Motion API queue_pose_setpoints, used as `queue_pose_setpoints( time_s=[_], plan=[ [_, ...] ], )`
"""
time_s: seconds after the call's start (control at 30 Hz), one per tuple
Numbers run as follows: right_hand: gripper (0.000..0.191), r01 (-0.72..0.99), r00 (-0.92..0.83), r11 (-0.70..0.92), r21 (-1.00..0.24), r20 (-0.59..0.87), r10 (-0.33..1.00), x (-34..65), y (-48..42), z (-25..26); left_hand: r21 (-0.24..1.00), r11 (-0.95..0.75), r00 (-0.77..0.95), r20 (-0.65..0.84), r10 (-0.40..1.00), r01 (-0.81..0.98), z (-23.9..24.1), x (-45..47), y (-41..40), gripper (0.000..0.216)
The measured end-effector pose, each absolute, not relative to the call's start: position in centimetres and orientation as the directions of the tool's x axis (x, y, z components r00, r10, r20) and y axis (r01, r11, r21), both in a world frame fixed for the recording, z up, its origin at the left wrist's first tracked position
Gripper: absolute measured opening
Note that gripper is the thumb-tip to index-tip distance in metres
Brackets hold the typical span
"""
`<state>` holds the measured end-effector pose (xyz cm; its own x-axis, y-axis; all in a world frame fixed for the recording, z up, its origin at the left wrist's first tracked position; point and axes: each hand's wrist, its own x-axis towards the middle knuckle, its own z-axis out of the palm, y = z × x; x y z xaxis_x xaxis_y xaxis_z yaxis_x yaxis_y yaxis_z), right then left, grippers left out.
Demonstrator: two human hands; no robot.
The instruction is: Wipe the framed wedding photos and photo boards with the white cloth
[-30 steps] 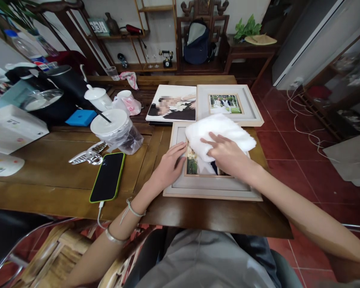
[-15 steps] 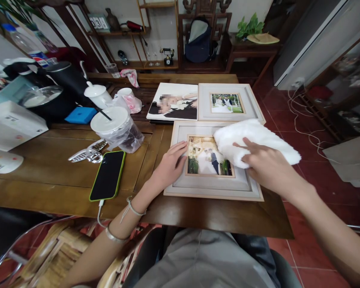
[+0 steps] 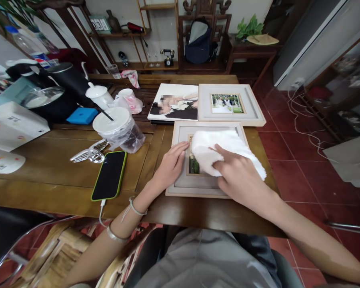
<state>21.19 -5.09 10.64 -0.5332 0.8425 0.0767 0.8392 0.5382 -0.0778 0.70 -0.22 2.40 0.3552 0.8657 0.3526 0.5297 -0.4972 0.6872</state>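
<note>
A light wooden picture frame (image 3: 183, 186) lies flat at the near edge of the wooden table (image 3: 48, 160). My left hand (image 3: 171, 166) rests open on its left border, fingers flat. My right hand (image 3: 238, 176) presses a white fluffy cloth (image 3: 219, 150) down on the frame's photo, fingers on top of the cloth. The cloth hides most of the photo. Only a strip of the photo shows at its left edge.
Behind lie a second framed photo (image 3: 252, 114) and an unframed print (image 3: 174, 105). To the left are a green-cased phone (image 3: 109, 176) on a cable, a hair clip (image 3: 88, 154), a lidded plastic cup (image 3: 115, 128), a white pot, a black kettle (image 3: 64, 86) and boxes.
My right hand slid the cloth right off the photo, then back left over it. My left hand stayed on the frame's left border.
</note>
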Motion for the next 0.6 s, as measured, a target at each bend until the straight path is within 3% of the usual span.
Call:
queue_pose_setpoints(
  time_s=[0.33, 0.47, 0.6],
  plan=[
    [0.018, 0.654, -0.710, 0.751, -0.091, 0.268, 0.651, 17.5, -8.5, 5.1, 0.770, -0.438, 0.300, 0.328, 0.896, 0.464, 3.0, 0.9, -0.6, 0.046],
    [0.019, 0.654, -0.698, 0.746, -0.128, 0.278, 0.660, 18.4, -8.6, 5.4, 0.747, -0.455, 0.309, 0.340, 0.888, 0.485, 2.8, 1.0, -0.6, 0.045],
    [0.019, 0.675, -0.711, 0.735, -0.068, 0.207, 0.672, 21.0, -8.4, 7.1, 0.682, -0.507, 0.376, 0.348, 0.859, 0.527, 2.4, 0.8, -0.4, 0.037]
  ],
)
